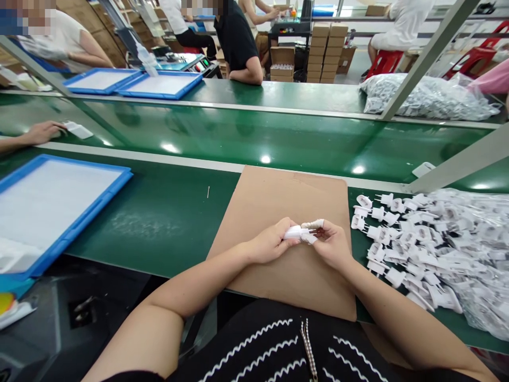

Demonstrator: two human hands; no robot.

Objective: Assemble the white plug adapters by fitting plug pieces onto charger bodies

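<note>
Over a brown cardboard sheet, my two hands meet at a small white plug adapter with metal pins pointing right. My left hand grips its body between thumb and fingers. My right hand, with white wraps on its fingertips, pinches around the pin end. To the right of the sheet lies a large heap of white plug parts, partly spilling from a clear plastic bag.
A blue-rimmed tray with white pieces sits at the left. Behind the bench runs a green belt, where another person's hand touches a white part. A slanted metal post stands at the right.
</note>
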